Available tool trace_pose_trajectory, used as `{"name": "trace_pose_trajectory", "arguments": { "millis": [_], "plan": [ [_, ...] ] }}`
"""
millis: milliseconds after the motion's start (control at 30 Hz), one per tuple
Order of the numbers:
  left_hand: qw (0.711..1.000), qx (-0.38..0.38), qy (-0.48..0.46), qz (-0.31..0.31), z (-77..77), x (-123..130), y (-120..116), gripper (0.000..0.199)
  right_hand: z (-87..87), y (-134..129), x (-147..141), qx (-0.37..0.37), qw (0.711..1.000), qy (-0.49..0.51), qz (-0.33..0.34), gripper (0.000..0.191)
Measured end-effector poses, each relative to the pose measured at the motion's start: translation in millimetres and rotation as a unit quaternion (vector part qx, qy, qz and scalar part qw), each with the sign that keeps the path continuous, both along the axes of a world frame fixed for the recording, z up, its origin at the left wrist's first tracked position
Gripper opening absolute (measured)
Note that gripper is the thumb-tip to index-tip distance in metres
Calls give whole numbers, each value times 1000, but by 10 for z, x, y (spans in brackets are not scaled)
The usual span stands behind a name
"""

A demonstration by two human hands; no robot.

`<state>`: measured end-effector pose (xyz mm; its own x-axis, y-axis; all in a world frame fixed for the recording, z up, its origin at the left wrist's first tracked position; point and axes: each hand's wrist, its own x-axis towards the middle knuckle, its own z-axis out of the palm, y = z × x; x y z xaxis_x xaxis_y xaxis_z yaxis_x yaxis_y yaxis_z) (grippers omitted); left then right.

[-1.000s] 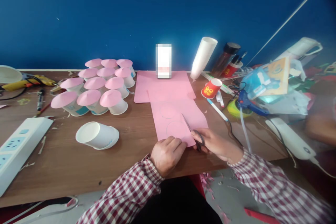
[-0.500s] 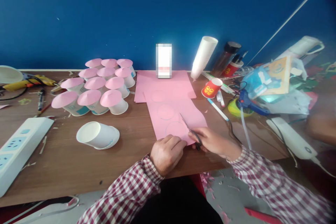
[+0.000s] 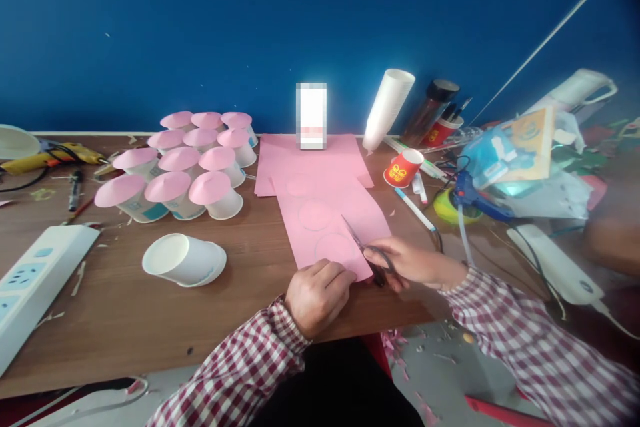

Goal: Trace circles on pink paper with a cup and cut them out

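A sheet of pink paper (image 3: 330, 200) with several drawn circles lies in front of me, its near edge by the table's front. My left hand (image 3: 319, 293) is closed on that near edge, knuckles up. In my right hand (image 3: 400, 261) is a pair of scissors (image 3: 354, 232) with dark handles. Their blades point up and left over the paper, beside the nearest circle. More pink paper (image 3: 267, 167) lies flat behind the sheet. Left of my hands, a white paper cup (image 3: 173, 259) lies on its side, nested with another.
Several cups with pink paper cones (image 3: 213, 188) stand at the left, near a power strip (image 3: 37, 280). A tall cup stack (image 3: 387, 110), a red cup (image 3: 403, 168), markers and a glue gun (image 3: 475, 197) crowd the right. Part of another person shows at the far right.
My right hand and the scissors have shifted slightly right, and the handles are spread wider. The paper's right edge has moved a little. My left hand stays nearly in place.
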<state>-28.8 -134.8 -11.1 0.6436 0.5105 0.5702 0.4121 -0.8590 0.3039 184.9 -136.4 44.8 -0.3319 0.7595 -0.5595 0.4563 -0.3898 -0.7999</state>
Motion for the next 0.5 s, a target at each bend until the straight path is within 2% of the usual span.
{"name": "trace_pose_trajectory", "arguments": {
  "millis": [233, 500],
  "plan": [
    [1000, 2, 6, -19, 12, -2, -7, 15, -152, -21, -22, 49, 998, -34, -6, 41],
    [1000, 3, 0, -28, 13, 2, 6, 16, -142, -15, -67, 74, 997, -35, -5, 38]
  ]
}}
